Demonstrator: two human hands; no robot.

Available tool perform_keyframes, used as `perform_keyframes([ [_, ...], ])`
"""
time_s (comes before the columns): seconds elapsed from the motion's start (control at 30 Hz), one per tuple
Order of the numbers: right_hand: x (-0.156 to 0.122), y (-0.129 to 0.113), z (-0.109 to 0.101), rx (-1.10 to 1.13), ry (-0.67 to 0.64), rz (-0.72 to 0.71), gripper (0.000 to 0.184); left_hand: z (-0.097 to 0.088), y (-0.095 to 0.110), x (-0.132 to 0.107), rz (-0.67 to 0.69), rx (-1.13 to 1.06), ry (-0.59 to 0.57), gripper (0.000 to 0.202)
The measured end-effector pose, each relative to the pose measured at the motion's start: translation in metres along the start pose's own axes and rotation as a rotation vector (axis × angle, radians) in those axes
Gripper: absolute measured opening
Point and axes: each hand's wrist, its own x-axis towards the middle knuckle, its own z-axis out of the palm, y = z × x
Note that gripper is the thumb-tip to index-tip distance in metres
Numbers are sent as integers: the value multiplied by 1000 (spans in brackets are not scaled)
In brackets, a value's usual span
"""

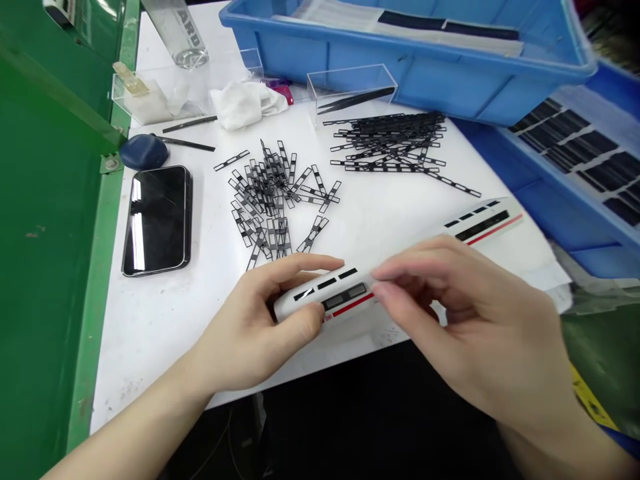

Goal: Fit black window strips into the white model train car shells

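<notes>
A long white model train body [327, 283] with black window openings and a red stripe lies slantwise above the front edge of the table. My left hand [270, 320] is closed around its left end, thumb on the near side and fingers over the far side. Beside the thumb, a dark frame with greyish panes fills one side opening. My right hand [465, 313] is closed in a pinch against the middle of the train's side. Whatever lies between those fingertips is hidden. Behind the train are a loose pile of short black window frames [270, 180] and a pile of longer black strips [395, 143].
A black glossy device [157, 220] lies at left, near a dark blue rounded object [144, 152]. Behind stand a clear box [350, 80] holding black tweezers, a crumpled white tissue [245, 105] and a bottle [177, 33]. Blue bins [410, 63] border the back and right; green metal [45, 233] borders the left.
</notes>
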Motion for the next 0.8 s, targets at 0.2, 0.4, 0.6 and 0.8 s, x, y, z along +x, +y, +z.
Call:
perform_keyframes([
  [0.2,-20,3,18,261,200,277,19,2,-3,-5,104,21,142,39],
  [0.4,-12,-9,49,821,190,405,50,8,-2,-8,189,74,209,45],
  [0.6,-4,-19,58,1009,170,414,55,12,-5,-9,240,57,241,51],
  [0.8,-5,-19,60,1079,172,444,53,12,-3,-9,258,73,303,49],
])
